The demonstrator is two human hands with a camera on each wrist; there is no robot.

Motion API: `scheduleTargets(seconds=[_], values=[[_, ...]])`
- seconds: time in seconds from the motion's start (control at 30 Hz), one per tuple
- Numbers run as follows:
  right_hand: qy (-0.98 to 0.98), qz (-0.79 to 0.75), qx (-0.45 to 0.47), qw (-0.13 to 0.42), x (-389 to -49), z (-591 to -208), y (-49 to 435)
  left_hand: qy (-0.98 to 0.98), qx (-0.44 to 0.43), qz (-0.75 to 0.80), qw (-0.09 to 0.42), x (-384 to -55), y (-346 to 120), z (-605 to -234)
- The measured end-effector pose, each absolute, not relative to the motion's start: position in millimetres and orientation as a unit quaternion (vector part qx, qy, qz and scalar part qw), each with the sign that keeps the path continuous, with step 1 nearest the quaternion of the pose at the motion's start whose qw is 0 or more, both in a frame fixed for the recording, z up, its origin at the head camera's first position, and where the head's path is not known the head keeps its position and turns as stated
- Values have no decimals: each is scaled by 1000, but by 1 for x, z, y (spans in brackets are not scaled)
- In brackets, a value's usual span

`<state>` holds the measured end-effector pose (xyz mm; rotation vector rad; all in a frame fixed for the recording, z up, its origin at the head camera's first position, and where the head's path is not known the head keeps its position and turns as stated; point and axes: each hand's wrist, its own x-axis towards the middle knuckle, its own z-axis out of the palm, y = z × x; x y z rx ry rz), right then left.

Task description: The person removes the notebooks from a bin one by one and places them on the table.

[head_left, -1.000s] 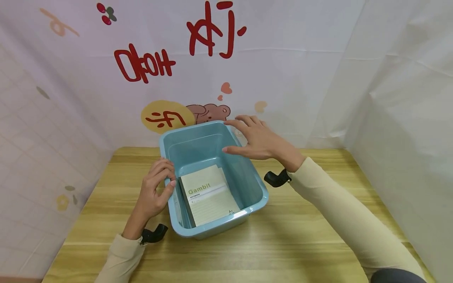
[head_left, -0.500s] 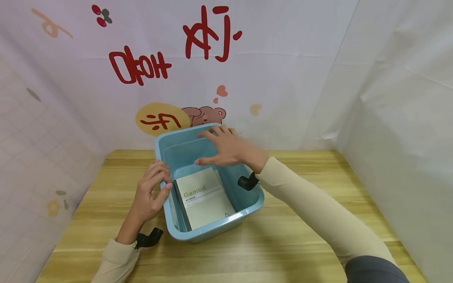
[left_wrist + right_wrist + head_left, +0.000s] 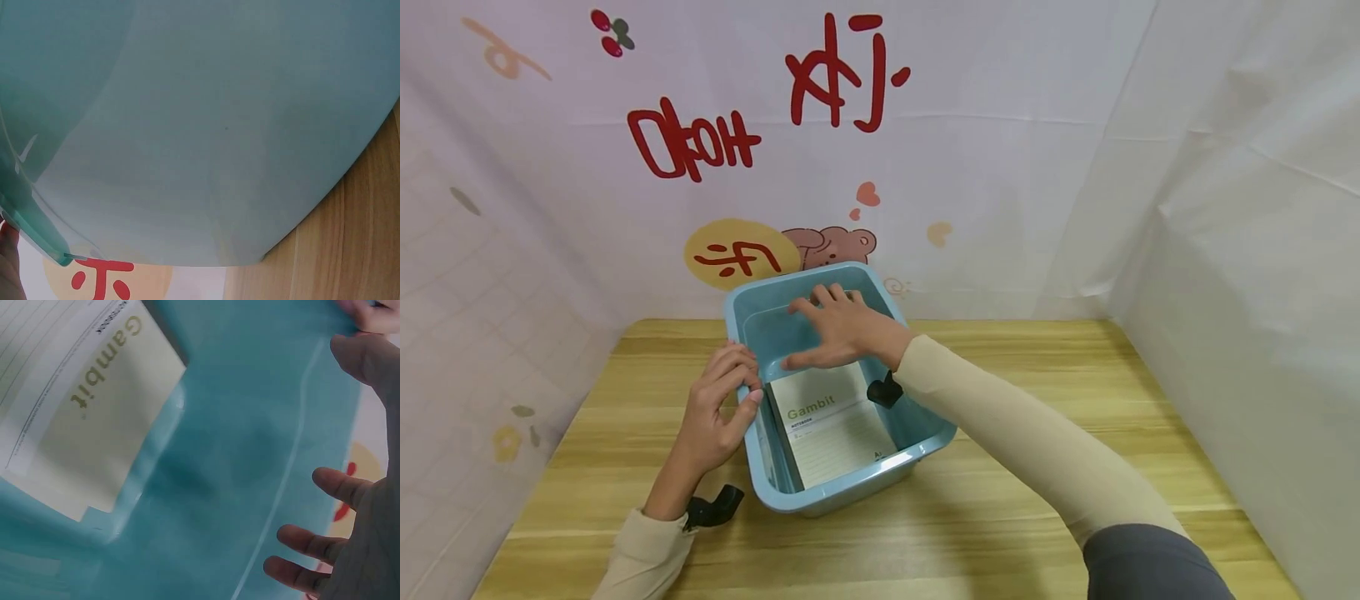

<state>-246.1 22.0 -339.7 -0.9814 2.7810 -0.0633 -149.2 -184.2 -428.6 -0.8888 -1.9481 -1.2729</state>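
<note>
Looking down through the head camera, we see a blue tub (image 3: pixel 865 475) standing on a wood-grain table (image 3: pixel 1015 517), set at a slight angle. Inside it, toward the near end, lies a pale notebook (image 3: pixel 835 433) with "Gambit" on its cover and a dark spine along its left side. Our left hand (image 3: pixel 718 408) grips the tub's left rim, fingers curled over the edge and thumb against it. Our right hand (image 3: pixel 831 333) is above the inside of the tub, just beyond the notebook's far edge, fingers spread well apart and holding nothing. Behind the table we see a white sheet (image 3: pixel 1015 150) printed with red lettering and a bear.

From the left wrist, we get mostly the tub's outer wall, with table at the right and part of a hand touching the rim at lower left.

From the right wrist, we see the notebook at upper left and our right thumb and fingers spread over bare tub; whether any fingertip touches it, we cannot tell.
</note>
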Motion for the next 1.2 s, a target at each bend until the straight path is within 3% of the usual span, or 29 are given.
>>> scheduleTargets(seconds=[0.77,1.2], values=[[924,76,-338,162,-254,-399,-26,-728,-349,-487,333,-149,-186,-430],[917,72,-341,197,-250,-426,-23,-734,-345,-486,326,-151,-183,-430]])
